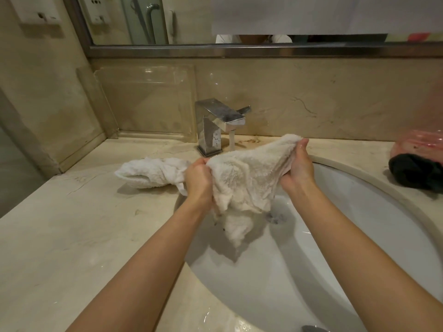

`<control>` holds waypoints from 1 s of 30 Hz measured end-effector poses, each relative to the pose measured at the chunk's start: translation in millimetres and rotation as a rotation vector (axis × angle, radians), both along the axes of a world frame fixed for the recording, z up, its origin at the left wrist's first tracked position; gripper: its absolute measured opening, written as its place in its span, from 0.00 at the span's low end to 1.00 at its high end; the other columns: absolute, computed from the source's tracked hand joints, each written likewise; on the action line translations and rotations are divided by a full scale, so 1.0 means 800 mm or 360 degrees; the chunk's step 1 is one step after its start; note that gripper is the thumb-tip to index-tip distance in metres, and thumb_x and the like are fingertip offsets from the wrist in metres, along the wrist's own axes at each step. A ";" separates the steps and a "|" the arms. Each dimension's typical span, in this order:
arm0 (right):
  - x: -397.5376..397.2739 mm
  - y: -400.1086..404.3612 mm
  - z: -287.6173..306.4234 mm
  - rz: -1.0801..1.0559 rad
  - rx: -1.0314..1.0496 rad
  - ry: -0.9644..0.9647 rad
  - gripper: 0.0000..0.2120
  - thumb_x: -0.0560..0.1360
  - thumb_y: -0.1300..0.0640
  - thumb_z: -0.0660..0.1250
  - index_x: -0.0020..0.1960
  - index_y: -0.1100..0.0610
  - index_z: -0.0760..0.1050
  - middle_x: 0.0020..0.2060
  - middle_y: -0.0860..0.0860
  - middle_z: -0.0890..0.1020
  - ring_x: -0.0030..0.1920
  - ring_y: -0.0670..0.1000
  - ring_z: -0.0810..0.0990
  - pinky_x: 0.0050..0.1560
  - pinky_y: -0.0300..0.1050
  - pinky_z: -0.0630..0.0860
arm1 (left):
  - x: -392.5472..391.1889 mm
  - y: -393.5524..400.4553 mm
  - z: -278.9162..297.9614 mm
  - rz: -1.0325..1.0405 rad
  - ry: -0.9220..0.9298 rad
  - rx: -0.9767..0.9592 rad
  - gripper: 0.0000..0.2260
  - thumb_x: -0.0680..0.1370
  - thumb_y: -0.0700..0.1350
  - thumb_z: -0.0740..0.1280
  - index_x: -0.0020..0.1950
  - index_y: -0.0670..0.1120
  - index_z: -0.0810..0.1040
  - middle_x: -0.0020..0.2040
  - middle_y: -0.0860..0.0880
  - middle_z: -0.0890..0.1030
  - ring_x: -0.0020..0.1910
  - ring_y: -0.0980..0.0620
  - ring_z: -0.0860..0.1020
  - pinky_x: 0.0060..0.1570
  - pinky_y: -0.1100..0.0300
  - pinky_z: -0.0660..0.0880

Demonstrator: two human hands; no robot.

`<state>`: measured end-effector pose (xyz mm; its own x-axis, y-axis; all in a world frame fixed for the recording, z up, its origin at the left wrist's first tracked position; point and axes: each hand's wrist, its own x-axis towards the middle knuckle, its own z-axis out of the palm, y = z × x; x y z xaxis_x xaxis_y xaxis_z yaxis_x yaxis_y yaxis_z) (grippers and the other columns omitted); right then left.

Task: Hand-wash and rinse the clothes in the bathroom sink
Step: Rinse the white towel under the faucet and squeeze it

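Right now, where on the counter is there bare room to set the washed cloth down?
The widest bare patch of counter lies left of the sink, in front of the white towel. A narrower strip runs behind the sink, right of the faucet. The far right is crowded by a dark garment and a pink bag.

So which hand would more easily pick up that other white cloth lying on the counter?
The left hand. It grips the fluffy cloth right beside the white cloth on the counter, while the right hand holds the far corner, across the sink.
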<state>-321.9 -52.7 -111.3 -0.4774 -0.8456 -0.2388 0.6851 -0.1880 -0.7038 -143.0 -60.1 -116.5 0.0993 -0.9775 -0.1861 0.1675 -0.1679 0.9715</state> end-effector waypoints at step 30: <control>0.060 0.024 -0.025 0.0409 0.0898 0.0478 0.14 0.74 0.50 0.70 0.50 0.60 0.75 0.49 0.57 0.79 0.41 0.52 0.76 0.42 0.47 0.74 | -0.003 -0.003 0.006 -0.0093 0.0817 0.0171 0.15 0.80 0.32 0.53 0.66 0.36 0.71 0.56 0.36 0.78 0.51 0.43 0.78 0.57 0.48 0.78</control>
<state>-273.7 -33.3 -131.6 -0.3925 -0.7259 -0.5648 0.4190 0.4055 -0.8124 -145.3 -62.4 -111.6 -0.0849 -0.9514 -0.2959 0.6045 -0.2852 0.7438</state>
